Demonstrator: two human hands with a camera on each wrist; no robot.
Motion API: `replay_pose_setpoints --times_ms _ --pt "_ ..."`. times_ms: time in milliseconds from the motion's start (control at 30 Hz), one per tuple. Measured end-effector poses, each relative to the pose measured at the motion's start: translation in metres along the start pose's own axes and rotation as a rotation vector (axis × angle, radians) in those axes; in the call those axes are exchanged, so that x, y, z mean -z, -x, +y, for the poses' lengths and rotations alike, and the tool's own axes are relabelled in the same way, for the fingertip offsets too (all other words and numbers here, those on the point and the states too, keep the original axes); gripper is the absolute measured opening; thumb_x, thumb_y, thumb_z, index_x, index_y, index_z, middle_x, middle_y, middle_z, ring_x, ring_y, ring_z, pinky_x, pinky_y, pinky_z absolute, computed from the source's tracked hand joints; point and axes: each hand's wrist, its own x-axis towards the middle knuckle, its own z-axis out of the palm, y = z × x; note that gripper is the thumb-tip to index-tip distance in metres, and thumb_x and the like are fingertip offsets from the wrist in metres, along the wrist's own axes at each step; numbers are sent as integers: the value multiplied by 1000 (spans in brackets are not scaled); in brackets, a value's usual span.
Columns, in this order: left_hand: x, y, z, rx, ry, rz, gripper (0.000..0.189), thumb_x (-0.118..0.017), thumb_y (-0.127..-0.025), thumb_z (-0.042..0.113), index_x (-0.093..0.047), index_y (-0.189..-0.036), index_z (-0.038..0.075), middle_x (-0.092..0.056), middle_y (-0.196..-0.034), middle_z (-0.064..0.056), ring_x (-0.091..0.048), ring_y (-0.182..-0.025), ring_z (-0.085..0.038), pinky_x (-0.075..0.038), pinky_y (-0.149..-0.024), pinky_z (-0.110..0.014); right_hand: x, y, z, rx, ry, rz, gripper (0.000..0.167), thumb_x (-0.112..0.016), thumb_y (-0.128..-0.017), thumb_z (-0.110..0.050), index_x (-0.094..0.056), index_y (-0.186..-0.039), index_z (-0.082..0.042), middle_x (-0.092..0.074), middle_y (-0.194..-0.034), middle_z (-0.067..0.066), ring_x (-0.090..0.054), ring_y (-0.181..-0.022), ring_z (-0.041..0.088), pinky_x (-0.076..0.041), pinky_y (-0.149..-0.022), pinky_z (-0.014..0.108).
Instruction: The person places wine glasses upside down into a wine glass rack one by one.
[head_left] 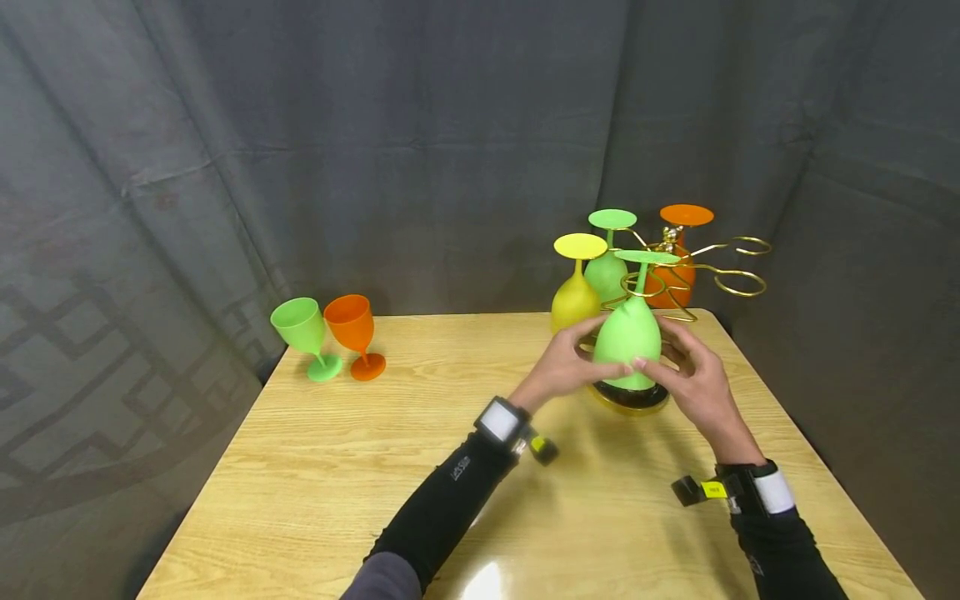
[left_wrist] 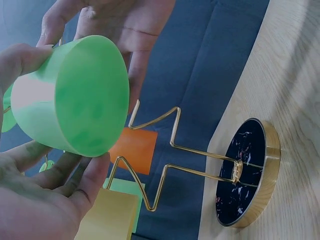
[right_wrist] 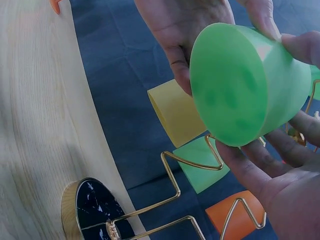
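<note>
A light green plastic goblet [head_left: 628, 342] is upside down between both hands, its foot up and its mouth down. My left hand [head_left: 566, 364] grips the bowl from the left, and my right hand [head_left: 696, 379] grips it from the right, thumbs on the near side. The stem is at a ring of the gold wire rack [head_left: 742, 292]; whether the ring goes fully round it I cannot tell. Behind the hands, a yellow goblet [head_left: 576, 307], another green goblet [head_left: 606, 275] and an orange goblet [head_left: 687, 215] hang inverted on the rack.
The rack's round black base [left_wrist: 244, 175] with a gold rim stands on the wooden table [head_left: 315, 483], below the held goblet. Two upright goblets, one green [head_left: 298, 327] and one orange [head_left: 350, 323], stand at the back left. A grey curtain [head_left: 390, 150] hangs behind the table.
</note>
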Motion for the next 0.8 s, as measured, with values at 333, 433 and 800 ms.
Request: replay_pose_setpoints --times_ms 333,433,800 --pt "-3 3 -4 4 -23 -10 87 -93 -78 25 -49 -153 32 -57 -148 2 -63 -117 -12 -58 -93 -25 -3 2 11 82 -170 -18 73 -73 -90 8 -43 -155 -7 -41 -154 2 -51 -129 2 -49 -99 8" --pt "-5 2 -7 -5 -16 -10 89 -93 -77 23 -48 -154 32 -55 -151 3 -62 -123 -16 -57 -97 -26 -4 3 14 95 -197 -29 74 -72 -90 10 -42 -156 -6 -39 -156 3 -49 -132 1 -49 -100 9" --pt "-11 -3 -15 -42 -24 4 88 -93 -78 24 -48 -154 34 -53 -153 7 -60 -131 -23 -55 -102 -29 -6 3 24 46 -118 -21 78 -74 -92 2 -38 -159 -14 -35 -162 8 -43 -139 0 -41 -106 6"
